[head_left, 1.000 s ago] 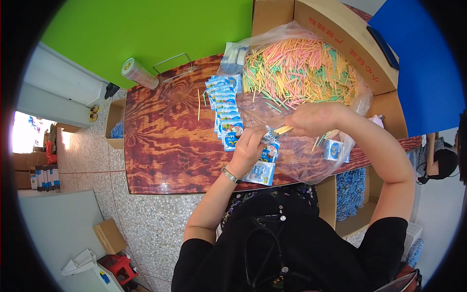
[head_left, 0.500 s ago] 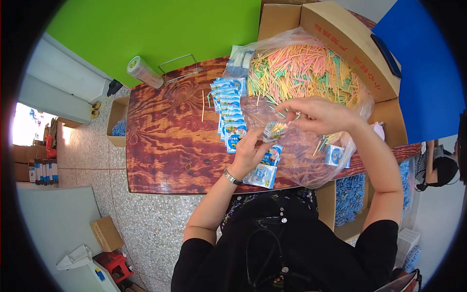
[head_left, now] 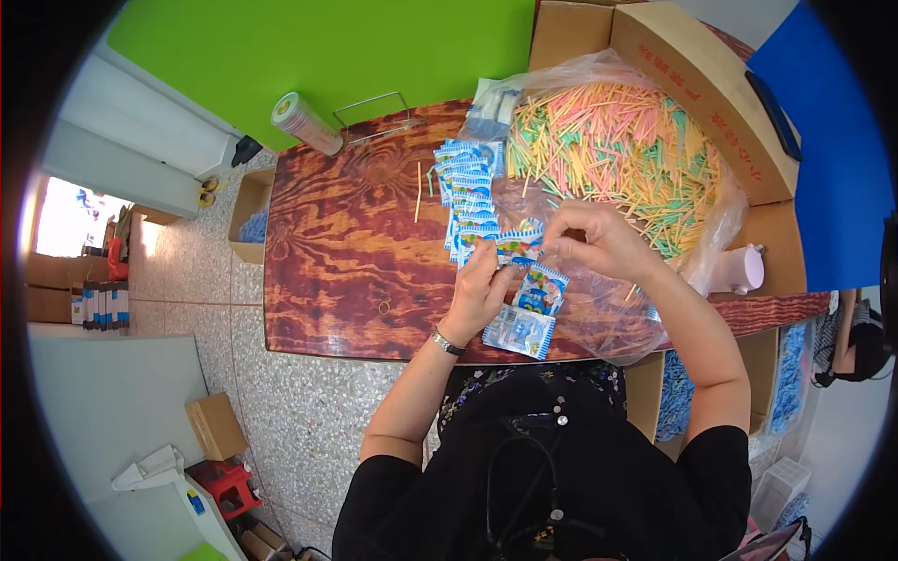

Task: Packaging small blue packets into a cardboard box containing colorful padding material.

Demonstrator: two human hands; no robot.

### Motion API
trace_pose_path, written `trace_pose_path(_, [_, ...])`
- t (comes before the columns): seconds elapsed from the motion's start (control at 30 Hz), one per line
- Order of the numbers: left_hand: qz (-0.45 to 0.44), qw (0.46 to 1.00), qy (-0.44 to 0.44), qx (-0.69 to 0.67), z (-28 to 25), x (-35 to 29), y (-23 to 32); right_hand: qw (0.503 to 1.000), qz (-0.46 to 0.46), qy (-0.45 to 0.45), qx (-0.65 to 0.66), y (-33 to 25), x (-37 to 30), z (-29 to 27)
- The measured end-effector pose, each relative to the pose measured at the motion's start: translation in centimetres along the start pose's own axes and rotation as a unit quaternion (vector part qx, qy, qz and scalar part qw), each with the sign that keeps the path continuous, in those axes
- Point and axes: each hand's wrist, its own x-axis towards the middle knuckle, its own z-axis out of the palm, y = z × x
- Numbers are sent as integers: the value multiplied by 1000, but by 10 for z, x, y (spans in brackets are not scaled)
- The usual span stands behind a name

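My left hand [head_left: 482, 292] is closed on one end of a small blue-and-white packet [head_left: 520, 247], held above the table. At the packet's right end are the pinched fingertips of my right hand [head_left: 599, 245]. Just below them lie two more packets, a printed one [head_left: 543, 290] and a paler one [head_left: 518, 332]. An overlapping row of similar packets [head_left: 472, 187] runs away from me, left of the heap. Thin pink, yellow and green sticks [head_left: 617, 150] are heaped on a clear plastic bag [head_left: 608, 341] in a cardboard box [head_left: 687, 79].
The wood-grain table [head_left: 346, 243] carries a couple of loose sticks [head_left: 418, 192], a rubber-band-like ring [head_left: 383, 307], a wire stand [head_left: 374, 117] and a cylindrical tub [head_left: 307, 123]. A pink cup [head_left: 741, 270] stands right. Boxes of blue packets [head_left: 675, 402] sit below. Another person [head_left: 847, 346] is at far right.
My right hand has come down from above the packet's mouth to its end. The packet has turned flatter between my hands. The whole view has shifted slightly.
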Motion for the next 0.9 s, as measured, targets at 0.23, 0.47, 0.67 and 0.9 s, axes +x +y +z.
trace_pose_path(0.23, [-37,998,8,-55,-5,-10,-11,995,23,50,79,13,14,29])
trace_pose_path(0.47, [-38,999,13,-19,-27,-18,-15,996,-80,44,-22,17,18,33])
trace_pose_path(0.67, [-195,979,45,-31,-36,-51,-56,987,-88,87,-102,61,20,85])
trace_pose_path(0.9, [-103,960,25,259,-5,-52,-67,978,-5,150,-145,98,27,108])
